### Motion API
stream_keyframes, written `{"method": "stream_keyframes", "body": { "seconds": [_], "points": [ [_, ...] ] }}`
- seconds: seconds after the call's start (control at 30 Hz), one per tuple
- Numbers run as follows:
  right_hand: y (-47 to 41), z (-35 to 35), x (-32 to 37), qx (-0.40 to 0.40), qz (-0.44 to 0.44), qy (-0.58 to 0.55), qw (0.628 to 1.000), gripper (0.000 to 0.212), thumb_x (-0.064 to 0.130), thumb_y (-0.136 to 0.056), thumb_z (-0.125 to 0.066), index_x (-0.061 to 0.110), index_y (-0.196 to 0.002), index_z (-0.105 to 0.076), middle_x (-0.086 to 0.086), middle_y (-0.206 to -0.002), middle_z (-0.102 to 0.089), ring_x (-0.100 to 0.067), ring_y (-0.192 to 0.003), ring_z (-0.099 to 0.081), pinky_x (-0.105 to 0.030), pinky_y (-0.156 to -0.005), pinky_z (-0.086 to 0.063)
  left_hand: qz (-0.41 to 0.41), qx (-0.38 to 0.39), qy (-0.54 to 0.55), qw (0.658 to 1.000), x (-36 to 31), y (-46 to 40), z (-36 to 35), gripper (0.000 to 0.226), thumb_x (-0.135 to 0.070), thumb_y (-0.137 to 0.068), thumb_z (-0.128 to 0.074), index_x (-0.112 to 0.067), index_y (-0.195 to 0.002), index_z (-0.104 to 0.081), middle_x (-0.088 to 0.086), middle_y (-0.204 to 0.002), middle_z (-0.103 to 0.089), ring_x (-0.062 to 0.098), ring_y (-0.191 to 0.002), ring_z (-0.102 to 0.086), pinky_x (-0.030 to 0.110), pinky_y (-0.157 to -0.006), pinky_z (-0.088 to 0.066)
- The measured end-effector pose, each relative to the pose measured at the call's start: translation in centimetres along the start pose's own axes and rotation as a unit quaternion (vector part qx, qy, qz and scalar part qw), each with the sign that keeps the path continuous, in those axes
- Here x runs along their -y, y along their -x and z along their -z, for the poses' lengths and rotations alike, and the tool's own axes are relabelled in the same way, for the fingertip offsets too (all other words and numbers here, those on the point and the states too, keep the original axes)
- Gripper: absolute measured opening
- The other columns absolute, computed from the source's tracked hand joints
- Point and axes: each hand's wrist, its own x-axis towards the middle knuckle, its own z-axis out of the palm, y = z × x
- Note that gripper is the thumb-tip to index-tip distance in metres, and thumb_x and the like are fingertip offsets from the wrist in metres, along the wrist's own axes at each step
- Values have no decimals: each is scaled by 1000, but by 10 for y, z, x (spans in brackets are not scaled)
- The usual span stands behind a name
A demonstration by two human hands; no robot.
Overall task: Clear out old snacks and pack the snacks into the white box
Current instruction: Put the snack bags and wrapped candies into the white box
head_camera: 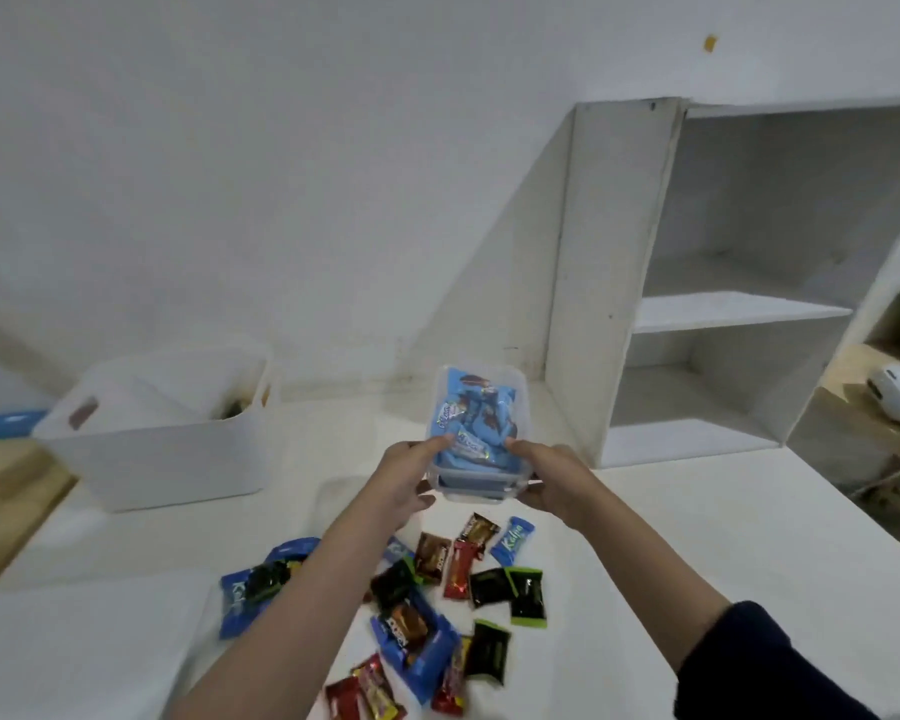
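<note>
Had my left hand [406, 478] and right hand [546, 478] clamped on either side of a small clear tub [476, 423], held up over the table [723, 537] and full of light blue packs. Honestly barely started: loose snacks [458, 589] were scattered under my arms, and the white box [162, 433] sat off left, mostly empty-looking.

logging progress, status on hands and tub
Left hand and right hand both grip clear tub, held above table. Tub holds blue snacks. Loose snacks below.
</note>
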Motion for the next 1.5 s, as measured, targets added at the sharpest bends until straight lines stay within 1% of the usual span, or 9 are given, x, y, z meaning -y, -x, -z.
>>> {"method": "stream_keyframes", "body": {
  "seconds": [0.27, 0.47, 0.73, 0.9, 1.03, 1.17, 1.3, 1.4, 1.5],
  "points": [
    [-20, -197, 61, 104, 36, 60, 992, 53, 35, -84, -67, -1, -119, -53, -20, -117, -60, -30, -86, -65, -31, -65, -54, -69, -72, 40, 994, -99, 0, 171, 37, -19, -82, -72, -1, -112, -62, 12, -96, -59, 22, -80, -57, 29, -64, -47],
    [-46, -336, 78, 143, 46, 82, 985, 59, 38, -82, -68, -2, -121, -50, -24, -118, -59, -32, -83, -63, -28, -57, -53, -73, -123, 48, 989, -145, -18, 298, 28, -18, -85, -67, -2, -106, -60, 15, -99, -51, 18, -72, -48, 26, -58, -38],
    [-106, -481, 78, 171, 27, 66, 983, 57, 35, -78, -72, 2, -119, -50, -20, -113, -61, -36, -96, -66, -51, -84, -55, -50, -182, 15, 982, -179, -80, 425, 22, -21, -90, -63, -5, -104, -57, 12, -91, -54, 22, -75, -52, 30, -58, -43],
    [-155, -538, 54, 182, -39, 102, 977, 46, 25, -82, -68, 0, -118, -55, -23, -109, -62, -31, -89, -58, -44, -76, -50, 17, -228, -24, 973, -166, -137, 477, 13, -12, -91, -60, -12, -81, -51, 11, -84, -50, 24, -79, -51, 35, -71, -44],
    [-188, -557, 28, 228, -127, 134, 956, 29, 10, -90, -57, 2, -117, -55, -16, -104, -63, -28, -89, -60, -38, -70, -51, 90, -207, -49, 973, -137, -179, 505, 7, -6, -90, -55, -12, -88, -52, 13, -97, -55, 27, -94, -54, 37, -80, -45],
    [-215, -563, 2, 274, -199, 167, 926, 14, -2, -92, -48, 7, -95, -59, -10, -92, -66, -23, -83, -64, -37, -75, -54, 127, -174, -197, 957, -117, -203, 518, 12, -7, -88, -56, -2, -99, -54, 16, -91, -60, 27, -72, -61, 35, -65, -52],
    [-222, -571, -7, 270, -213, 233, 910, 15, -2, -91, -50, 8, -88, -61, -5, -82, -66, -17, -70, -64, -24, -47, -53, 149, -157, -328, 920, -111, -217, 521, 26, -8, -85, -54, 2, -109, -56, 20, -108, -63, 34, -95, -65, 40, -87, -55],
    [-224, -577, -14, 273, -208, 268, 900, 15, -1, -91, -50, 3, -99, -62, -9, -88, -70, -23, -82, -65, -27, -68, -57, 158, -163, -456, 861, -108, -219, 519, 34, -19, -83, -60, -3, -113, -58, 13, -116, -62, 30, -105, -62, 34, -94, -51],
    [-221, -584, -16, 294, -208, 285, 888, 34, 3, -93, -49, 2, -126, -53, -16, -126, -58, -26, -113, -57, -35, -96, -46, 171, -155, -509, 829, -107, -222, 510, 43, -25, -84, -60, -7, -123, -57, 13, -126, -58, 29, -112, -57, 37, -97, -49]
  ]
}}
